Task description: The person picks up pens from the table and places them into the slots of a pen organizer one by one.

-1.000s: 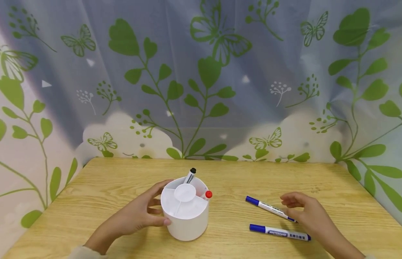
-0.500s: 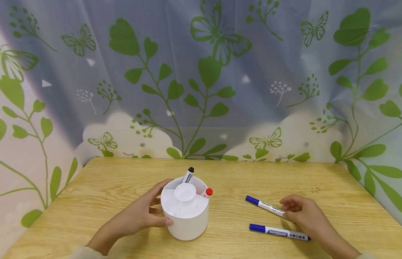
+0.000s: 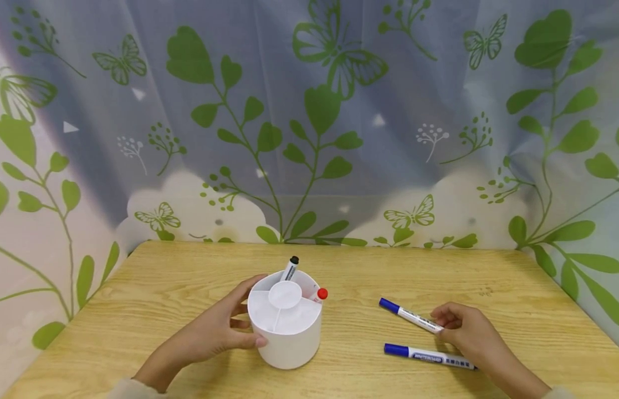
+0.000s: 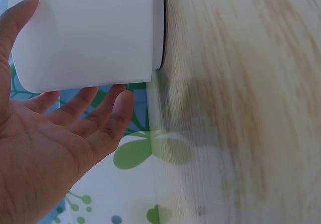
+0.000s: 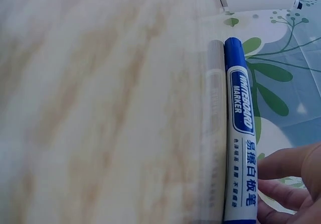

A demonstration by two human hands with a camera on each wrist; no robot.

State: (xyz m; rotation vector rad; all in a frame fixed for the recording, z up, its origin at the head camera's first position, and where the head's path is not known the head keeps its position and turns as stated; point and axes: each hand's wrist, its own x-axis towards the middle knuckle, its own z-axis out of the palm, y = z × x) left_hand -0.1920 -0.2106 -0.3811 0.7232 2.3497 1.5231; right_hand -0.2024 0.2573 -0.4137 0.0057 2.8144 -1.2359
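Note:
My left hand [image 3: 214, 327] holds the side of a round white pen holder [image 3: 289, 352], thumb in front and fingers behind. In the left wrist view, the thumb [image 4: 22, 13] lies against its wall. A black-capped marker [image 3: 290, 270] and a red-capped marker [image 3: 320, 296] stand in its compartments. At the right, my right hand [image 3: 474, 332] pinches the rear end of the farther blue-capped marker [image 3: 416, 318], which lies slanted and low over the table. Nearer to me is a second blue-capped whiteboard marker [image 3: 431, 358], its rear tip beside the right wrist.
Everything stands on a wood-grain table [image 3: 189, 277]. Behind it hangs a curtain [image 3: 414, 111] printed with green leaves and butterflies, which also runs along both sides.
My right hand has come down onto the rear end of the farther blue-capped marker and its fingers have closed there. The left hand and the pen holder have barely moved.

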